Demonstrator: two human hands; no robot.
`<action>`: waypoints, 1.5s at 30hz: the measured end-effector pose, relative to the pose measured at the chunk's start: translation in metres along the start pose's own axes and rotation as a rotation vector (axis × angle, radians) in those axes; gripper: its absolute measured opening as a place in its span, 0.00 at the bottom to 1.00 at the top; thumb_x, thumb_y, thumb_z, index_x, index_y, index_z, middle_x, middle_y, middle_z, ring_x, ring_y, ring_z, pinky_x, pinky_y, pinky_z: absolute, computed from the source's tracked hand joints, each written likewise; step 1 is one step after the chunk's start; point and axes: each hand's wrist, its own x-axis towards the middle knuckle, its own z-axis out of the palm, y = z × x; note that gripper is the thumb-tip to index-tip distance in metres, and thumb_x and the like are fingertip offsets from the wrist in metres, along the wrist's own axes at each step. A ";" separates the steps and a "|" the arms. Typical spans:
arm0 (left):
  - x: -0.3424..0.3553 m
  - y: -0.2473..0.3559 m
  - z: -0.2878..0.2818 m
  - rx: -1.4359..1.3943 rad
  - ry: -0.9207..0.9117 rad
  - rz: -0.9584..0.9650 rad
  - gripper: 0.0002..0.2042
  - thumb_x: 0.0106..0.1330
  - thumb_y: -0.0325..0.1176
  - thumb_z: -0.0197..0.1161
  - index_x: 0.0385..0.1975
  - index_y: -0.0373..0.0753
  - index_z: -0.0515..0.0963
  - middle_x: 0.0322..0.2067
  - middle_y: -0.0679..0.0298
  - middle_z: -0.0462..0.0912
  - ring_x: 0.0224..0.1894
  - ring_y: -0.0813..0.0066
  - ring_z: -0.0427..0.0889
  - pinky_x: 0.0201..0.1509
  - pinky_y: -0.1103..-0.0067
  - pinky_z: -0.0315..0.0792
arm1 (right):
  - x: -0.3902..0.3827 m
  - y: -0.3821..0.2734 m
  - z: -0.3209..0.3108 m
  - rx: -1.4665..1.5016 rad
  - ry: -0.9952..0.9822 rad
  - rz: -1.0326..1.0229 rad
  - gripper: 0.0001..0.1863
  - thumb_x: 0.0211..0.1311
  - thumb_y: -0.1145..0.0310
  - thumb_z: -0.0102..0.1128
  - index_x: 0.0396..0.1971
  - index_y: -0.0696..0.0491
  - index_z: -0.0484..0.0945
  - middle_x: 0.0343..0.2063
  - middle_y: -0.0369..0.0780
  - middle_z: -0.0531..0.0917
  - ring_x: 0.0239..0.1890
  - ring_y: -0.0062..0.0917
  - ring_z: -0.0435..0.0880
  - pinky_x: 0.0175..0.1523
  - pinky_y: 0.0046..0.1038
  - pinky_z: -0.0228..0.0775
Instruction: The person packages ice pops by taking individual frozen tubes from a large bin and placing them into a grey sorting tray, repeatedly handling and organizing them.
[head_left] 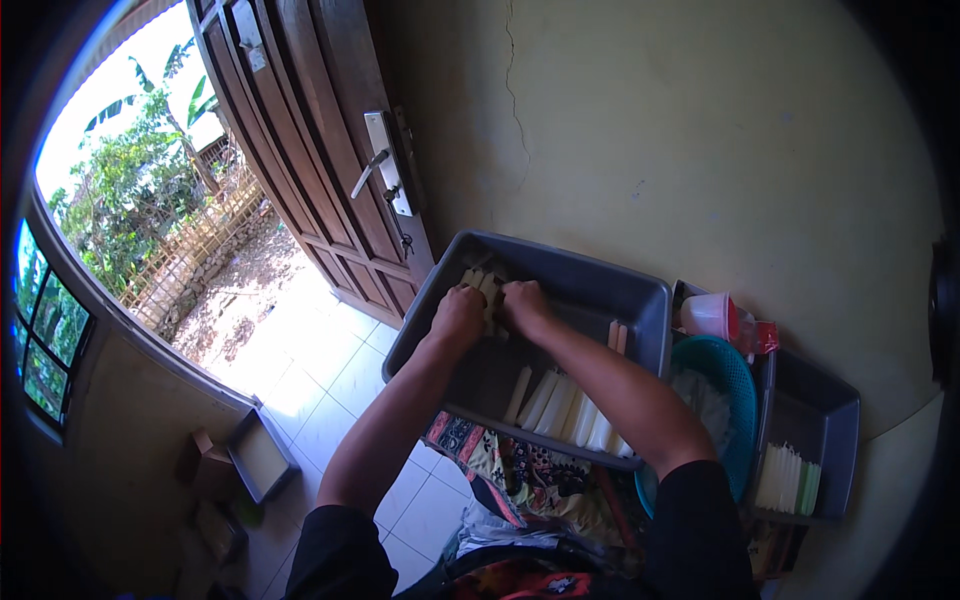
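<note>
Both of my hands are at the far left end of a deep grey plastic tub. My left hand is closed round a small bundle of cream candles. On the bundle's other side, my right hand has its fingers curled against the same candles. The lower ends of the bundle are partly hidden by my hands. Nearer to me in the tub lies a row of white and cream candles, partly covered by my right forearm. Two pinkish candles stick up beside that forearm.
A teal basket holding whitish plastic stands right of the tub. Beyond it, another grey tub holds white and green candles. A pink-and-white cup sits behind the basket. An open wooden door borders the left; a grey tray lies on the floor.
</note>
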 end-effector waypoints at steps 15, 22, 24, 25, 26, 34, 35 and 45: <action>-0.025 0.035 -0.032 -0.447 0.107 0.118 0.16 0.63 0.21 0.63 0.47 0.38 0.93 0.46 0.49 0.94 0.51 0.51 0.94 0.60 0.65 0.85 | -0.054 -0.035 -0.107 0.112 0.075 0.007 0.17 0.57 0.70 0.79 0.43 0.53 0.81 0.38 0.46 0.92 0.43 0.45 0.94 0.51 0.41 0.86; -0.072 0.139 -0.045 -0.813 -0.005 0.223 0.15 0.74 0.24 0.66 0.58 0.34 0.86 0.48 0.52 0.94 0.49 0.64 0.95 0.53 0.68 0.85 | -0.149 -0.037 -0.187 0.198 0.254 0.040 0.21 0.62 0.73 0.78 0.49 0.55 0.75 0.43 0.52 0.91 0.50 0.52 0.92 0.54 0.48 0.84; -0.083 0.165 -0.041 -0.939 -0.026 0.241 0.15 0.76 0.24 0.66 0.60 0.34 0.85 0.49 0.51 0.94 0.50 0.66 0.95 0.52 0.69 0.86 | -0.181 -0.046 -0.210 0.237 0.370 0.054 0.22 0.67 0.74 0.77 0.55 0.56 0.74 0.46 0.49 0.92 0.56 0.44 0.93 0.52 0.38 0.87; -0.088 0.177 -0.035 -0.984 -0.014 0.273 0.15 0.77 0.24 0.65 0.60 0.33 0.85 0.49 0.51 0.94 0.49 0.68 0.95 0.50 0.70 0.86 | -0.196 -0.044 -0.215 0.216 0.379 0.071 0.22 0.67 0.74 0.77 0.55 0.56 0.74 0.46 0.49 0.92 0.56 0.44 0.93 0.52 0.38 0.87; -0.095 0.186 -0.029 -1.027 0.001 0.296 0.15 0.78 0.23 0.65 0.61 0.33 0.85 0.49 0.51 0.94 0.48 0.69 0.95 0.49 0.71 0.86 | -0.210 -0.043 -0.217 0.243 0.405 0.055 0.23 0.68 0.76 0.76 0.57 0.56 0.73 0.49 0.51 0.92 0.56 0.43 0.93 0.52 0.37 0.88; -0.147 0.251 -0.009 -0.964 -0.137 0.326 0.15 0.80 0.24 0.64 0.63 0.32 0.85 0.47 0.58 0.93 0.52 0.71 0.92 0.55 0.71 0.88 | -0.310 -0.055 -0.225 0.261 0.608 0.242 0.22 0.69 0.83 0.71 0.59 0.60 0.72 0.51 0.51 0.90 0.53 0.41 0.95 0.50 0.32 0.91; -0.151 0.257 -0.012 -0.903 -0.109 0.420 0.16 0.78 0.24 0.66 0.63 0.34 0.85 0.46 0.57 0.93 0.52 0.71 0.92 0.56 0.72 0.88 | -0.319 -0.055 -0.228 0.309 0.608 0.296 0.21 0.70 0.83 0.71 0.58 0.60 0.73 0.50 0.51 0.90 0.52 0.37 0.95 0.50 0.31 0.91; -0.163 0.287 0.009 -0.958 -0.162 0.615 0.24 0.71 0.20 0.71 0.67 0.37 0.84 0.49 0.53 0.90 0.50 0.61 0.93 0.54 0.70 0.88 | -0.357 -0.027 -0.222 0.475 0.767 0.351 0.13 0.72 0.77 0.73 0.52 0.61 0.80 0.44 0.47 0.94 0.44 0.28 0.97 0.43 0.27 0.88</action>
